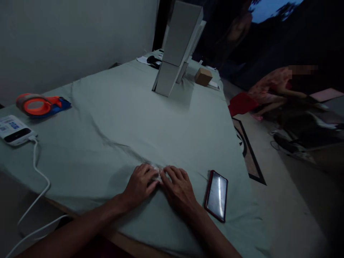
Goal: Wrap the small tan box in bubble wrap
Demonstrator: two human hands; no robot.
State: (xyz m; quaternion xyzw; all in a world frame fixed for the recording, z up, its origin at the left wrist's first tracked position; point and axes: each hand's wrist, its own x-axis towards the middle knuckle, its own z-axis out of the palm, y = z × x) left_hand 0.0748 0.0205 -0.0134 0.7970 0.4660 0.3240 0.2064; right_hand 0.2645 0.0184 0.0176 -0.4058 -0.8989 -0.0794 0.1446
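Observation:
Both my hands rest side by side on the pale green cloth (120, 118) that covers the table, near its front edge. My left hand (141, 184) and my right hand (177, 188) have their fingers curled down and pressed together over a small whitish thing (158, 174) between them. Only a sliver of it shows, so I cannot tell what it is. The room is dim.
A dark phone (216, 195) lies just right of my right hand. At the far left sit an orange tape dispenser (37, 105) and a white power bank (14, 129) with its cable (37, 172). Grey upright boards (177, 46) and a small cardboard box (203, 76) stand at the back. A person (271, 89) sits on the floor at right.

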